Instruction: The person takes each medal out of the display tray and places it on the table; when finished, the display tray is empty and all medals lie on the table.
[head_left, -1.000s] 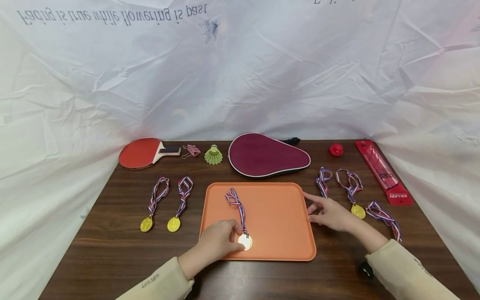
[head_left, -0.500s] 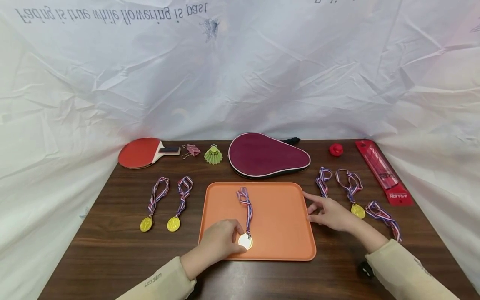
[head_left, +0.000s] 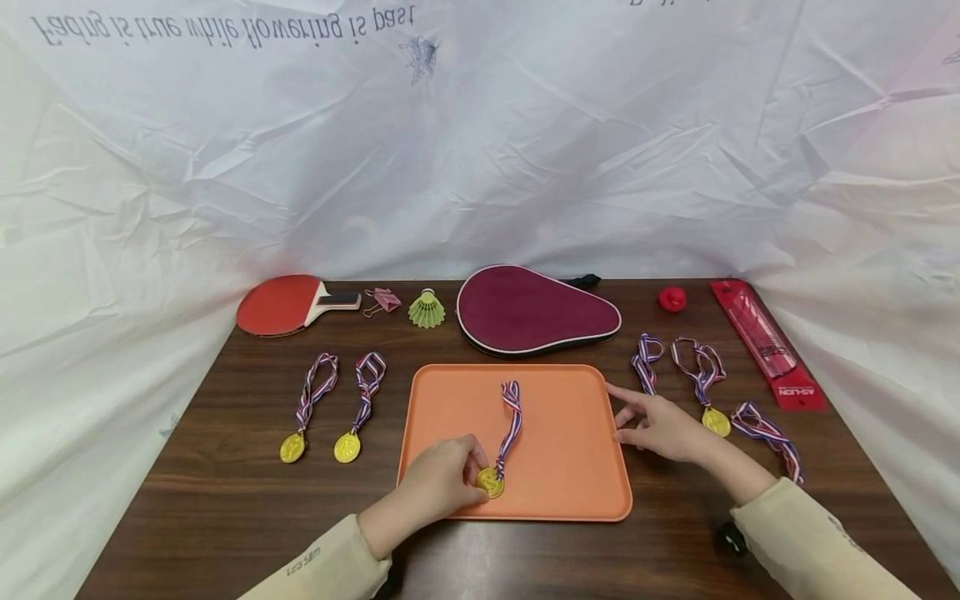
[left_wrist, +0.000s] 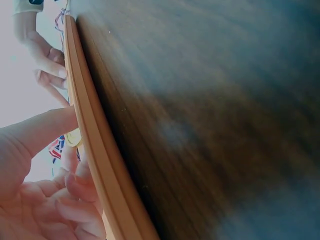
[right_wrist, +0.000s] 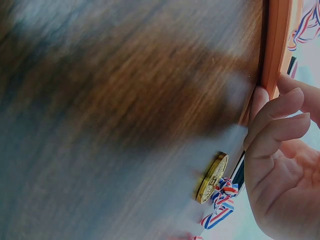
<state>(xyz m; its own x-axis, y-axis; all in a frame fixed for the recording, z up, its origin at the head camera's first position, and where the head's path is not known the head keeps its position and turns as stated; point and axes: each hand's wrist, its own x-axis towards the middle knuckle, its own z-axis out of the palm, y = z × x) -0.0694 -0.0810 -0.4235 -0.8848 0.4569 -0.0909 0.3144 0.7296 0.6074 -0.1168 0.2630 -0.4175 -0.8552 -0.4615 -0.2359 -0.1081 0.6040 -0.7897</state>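
In the head view, a gold medal [head_left: 491, 482] lies near the front of the orange tray [head_left: 570, 450]. My left hand [head_left: 438, 479] pinches its left edge between thumb and fingers. Its striped ribbon [head_left: 512, 425] stretches away toward the back of the tray. The left wrist view shows my left thumb [left_wrist: 55, 127] over the tray's rim, with part of the medal [left_wrist: 73, 137] behind it. At the tray's right side, my right hand [head_left: 660, 427] touches the rim with extended fingers. Another gold medal [right_wrist: 212, 177] is close to that hand in the right wrist view.
Two medals [head_left: 347, 447] lie left of the tray, several more [head_left: 716, 422] to the right. Along the back are a table tennis bat [head_left: 279, 306], pink clip [head_left: 384, 301], shuttlecock [head_left: 427, 309], maroon bat case [head_left: 532, 310], red rubber duck [head_left: 672, 299] and red package [head_left: 768, 346].
The medal's ribbon has swung from left to right across the tray as my left hand turned the medal, and the bright glare on its face is gone. My right hand has stayed put.
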